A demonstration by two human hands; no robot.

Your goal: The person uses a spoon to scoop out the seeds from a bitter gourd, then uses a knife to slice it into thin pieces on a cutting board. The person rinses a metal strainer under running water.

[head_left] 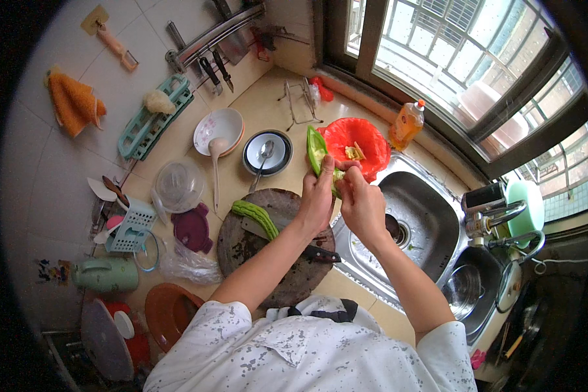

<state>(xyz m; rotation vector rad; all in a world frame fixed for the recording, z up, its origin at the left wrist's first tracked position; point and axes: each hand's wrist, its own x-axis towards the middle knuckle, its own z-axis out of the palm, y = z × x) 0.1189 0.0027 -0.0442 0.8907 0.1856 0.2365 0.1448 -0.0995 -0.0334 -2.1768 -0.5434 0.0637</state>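
My left hand (319, 193) grips a halved bitter melon (317, 150), its hollow side facing up. The fingers of my right hand (361, 203) are closed at the melon's lower end, on pale pith there. Just behind my hands lies a red plastic bag (378, 147), opened like a bowl, with pale scraps (355, 152) in it. Another bitter melon piece (256, 215) rests skin side up on the round wooden chopping board (274, 289). A kitchen knife (322, 254) lies on the board beneath my left forearm, its blade partly hidden.
The steel sink (424, 206) is at the right, with a tap (507, 213) beyond. Behind the board stand a bowl with a spoon (267, 152) and stacked bowls with a ladle (219, 130). A dish soap bottle (406, 126) stands by the window. A clear plastic bag (188, 262) lies left.
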